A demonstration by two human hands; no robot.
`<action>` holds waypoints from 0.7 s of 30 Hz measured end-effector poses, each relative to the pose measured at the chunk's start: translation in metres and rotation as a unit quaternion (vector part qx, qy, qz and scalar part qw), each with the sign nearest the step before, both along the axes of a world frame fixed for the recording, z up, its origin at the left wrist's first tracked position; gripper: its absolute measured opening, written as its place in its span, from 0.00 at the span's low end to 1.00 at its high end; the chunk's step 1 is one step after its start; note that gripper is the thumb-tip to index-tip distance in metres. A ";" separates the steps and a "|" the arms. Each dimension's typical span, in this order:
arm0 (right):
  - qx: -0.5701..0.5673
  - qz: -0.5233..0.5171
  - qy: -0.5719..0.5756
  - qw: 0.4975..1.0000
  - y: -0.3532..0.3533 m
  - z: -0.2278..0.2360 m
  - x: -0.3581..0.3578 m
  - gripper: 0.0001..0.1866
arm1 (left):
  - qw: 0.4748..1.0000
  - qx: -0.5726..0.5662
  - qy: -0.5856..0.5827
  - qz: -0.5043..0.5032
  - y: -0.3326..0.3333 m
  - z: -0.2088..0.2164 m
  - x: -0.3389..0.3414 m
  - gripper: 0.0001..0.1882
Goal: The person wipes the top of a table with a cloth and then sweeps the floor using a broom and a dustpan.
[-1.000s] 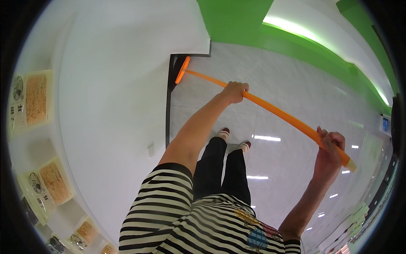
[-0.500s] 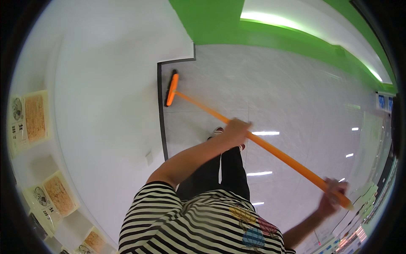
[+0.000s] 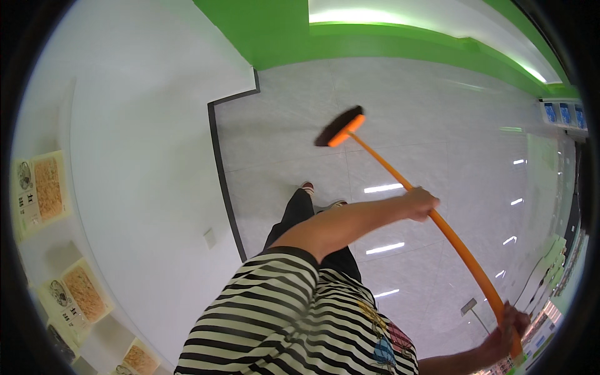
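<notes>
A broom (image 3: 459,247) with a long orange handle slants across the view from upper middle to lower right. My left hand (image 3: 422,204) is closed round the middle of the handle, the arm reaching across my body. Lower right, my right hand (image 3: 514,326) grips the handle close to its top end. The broom head (image 3: 342,128), orange with dark bristles, is over the grey tiled floor (image 3: 406,156), away from the wall. Its bristles are turned toward the left; whether they touch the floor, I cannot tell.
At the left rises a white wall (image 3: 144,156) with a dark baseboard (image 3: 223,169) that steps out at a corner. A green wall base (image 3: 275,47) runs along the far side. My feet (image 3: 306,186) stand near the baseboard. A long-handled tool (image 3: 469,305) is at the lower right.
The broom head has swung right from beside the baseboard out over the floor, its bristles tilting. Both hands moved right with the handle, the right one also lower. My view has shifted slightly.
</notes>
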State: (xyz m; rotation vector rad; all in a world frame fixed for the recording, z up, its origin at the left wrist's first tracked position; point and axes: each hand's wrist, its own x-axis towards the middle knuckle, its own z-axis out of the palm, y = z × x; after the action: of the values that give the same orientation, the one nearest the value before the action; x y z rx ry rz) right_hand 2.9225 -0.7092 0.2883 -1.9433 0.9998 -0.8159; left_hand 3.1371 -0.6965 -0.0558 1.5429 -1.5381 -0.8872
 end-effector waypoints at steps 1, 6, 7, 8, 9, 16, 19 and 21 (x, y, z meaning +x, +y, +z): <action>-0.093 -0.019 0.059 0.994 0.003 0.017 -0.019 0.10 | 1.000 -0.003 -0.016 -0.024 -0.012 0.024 -0.013 0.06; -0.100 0.040 -0.297 0.949 0.018 0.059 -0.016 0.14 | 0.997 -0.069 -0.015 -0.038 0.003 0.109 -0.063 0.07; -0.097 -0.013 -0.287 0.953 0.011 0.059 -0.027 0.12 | 0.998 -0.053 -0.022 -0.023 0.015 0.107 -0.066 0.09; -0.098 -0.070 -0.276 0.954 0.001 0.059 -0.043 0.10 | 0.999 -0.041 -0.028 -0.011 0.030 0.103 -0.067 0.10; -0.042 -0.093 -0.083 0.991 -0.023 0.070 -0.120 0.18 | 1.000 -0.023 0.003 0.006 0.047 0.092 -0.063 0.14; 0.363 0.093 -0.109 0.921 0.010 -0.133 -0.007 0.10 | 0.968 0.206 -0.093 0.109 0.211 -0.044 -0.013 0.15; 0.416 0.171 -0.061 0.891 0.042 -0.158 0.027 0.09 | 0.947 0.252 -0.169 0.100 0.240 -0.077 -0.006 0.13; 0.420 0.121 -0.037 0.899 0.030 -0.154 0.020 0.09 | 0.933 0.285 -0.191 0.110 0.231 -0.074 -0.012 0.18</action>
State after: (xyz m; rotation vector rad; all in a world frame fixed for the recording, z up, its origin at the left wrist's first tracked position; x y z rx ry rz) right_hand 2.9421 -0.6792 0.1344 -1.2309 0.8421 -0.2291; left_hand 3.1250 -0.4652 -0.1302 2.3741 -1.3827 -0.9965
